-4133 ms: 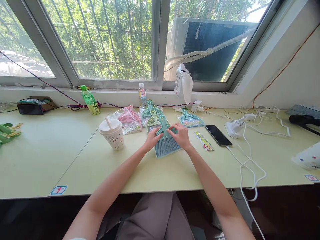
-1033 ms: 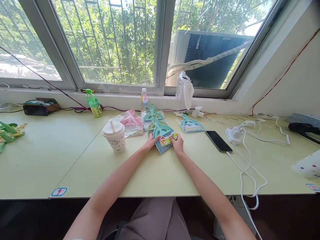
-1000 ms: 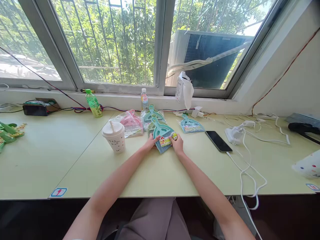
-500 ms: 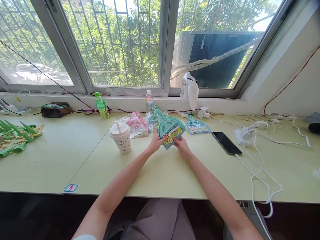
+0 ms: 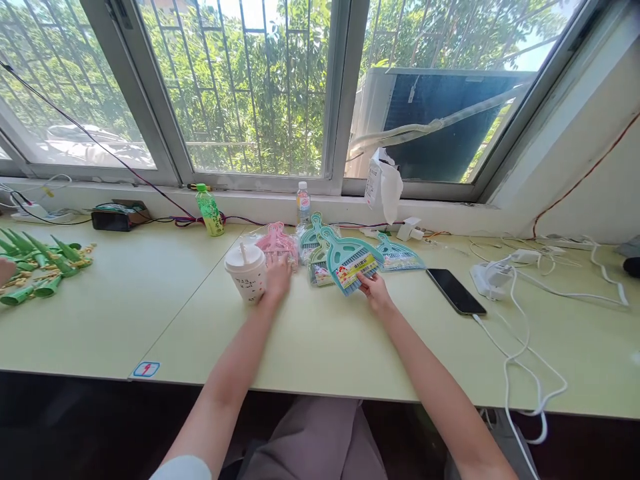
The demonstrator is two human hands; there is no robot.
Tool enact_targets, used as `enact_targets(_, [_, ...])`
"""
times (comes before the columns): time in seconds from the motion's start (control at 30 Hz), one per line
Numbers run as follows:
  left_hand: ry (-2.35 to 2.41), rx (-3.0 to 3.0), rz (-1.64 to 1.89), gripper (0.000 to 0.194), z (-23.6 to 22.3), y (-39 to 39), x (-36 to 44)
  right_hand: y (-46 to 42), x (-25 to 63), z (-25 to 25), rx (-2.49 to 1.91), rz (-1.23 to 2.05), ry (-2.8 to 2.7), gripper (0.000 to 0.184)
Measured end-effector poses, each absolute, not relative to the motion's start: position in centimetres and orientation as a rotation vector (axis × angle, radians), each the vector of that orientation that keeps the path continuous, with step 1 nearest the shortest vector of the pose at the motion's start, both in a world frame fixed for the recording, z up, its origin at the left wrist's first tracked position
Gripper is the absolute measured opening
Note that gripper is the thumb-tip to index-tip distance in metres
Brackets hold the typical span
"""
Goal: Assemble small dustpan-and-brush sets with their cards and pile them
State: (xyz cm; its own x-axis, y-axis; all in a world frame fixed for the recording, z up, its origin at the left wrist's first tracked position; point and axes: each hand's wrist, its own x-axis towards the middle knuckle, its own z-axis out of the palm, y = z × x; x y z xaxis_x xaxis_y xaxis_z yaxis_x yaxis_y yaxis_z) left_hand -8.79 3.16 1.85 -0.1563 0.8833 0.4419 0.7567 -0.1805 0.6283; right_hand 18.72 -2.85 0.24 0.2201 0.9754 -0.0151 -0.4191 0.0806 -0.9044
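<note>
My right hand (image 5: 374,289) pinches the lower edge of a teal mini dustpan-and-brush set (image 5: 349,258) with a yellow label, lifted slightly above the desk. My left hand (image 5: 278,277) reaches to the pink dustpan set in a clear bag (image 5: 278,243), with its fingers resting on the bag. More teal sets lie behind: one in a bag (image 5: 311,233) and one to the right (image 5: 399,253). A white lidded cup with a straw (image 5: 247,269) stands just left of my left hand.
A black phone (image 5: 455,291) on a white cable lies right of my right hand, with a white charger (image 5: 487,278) beyond. A green bottle (image 5: 211,209) and a small water bottle (image 5: 303,199) stand by the window sill. Green cone-shaped items (image 5: 35,257) lie far left.
My left hand has let go of the teal set and moved left onto the pink bagged set. My right hand alone now holds the teal set, shifted slightly right.
</note>
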Motion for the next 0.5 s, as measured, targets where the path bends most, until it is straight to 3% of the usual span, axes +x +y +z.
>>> enact_targets(0.13, [1.949,1.89,1.274,0.022,2.0,3.3,-9.1,-2.8,18.8,0.2,-0.958,1.195,-0.746,0.04])
enact_targets(0.33, [1.446,2.095,1.457,0.035,4.1,1.1,-8.0,-2.6,19.5,0.7,-0.915,1.136,-0.661,0.038])
enact_targets(0.5, [0.977,2.342,1.1,0.031,4.4,-0.8,-5.6,-2.4,21.0,1.4,-0.842,1.019,-0.593,0.037])
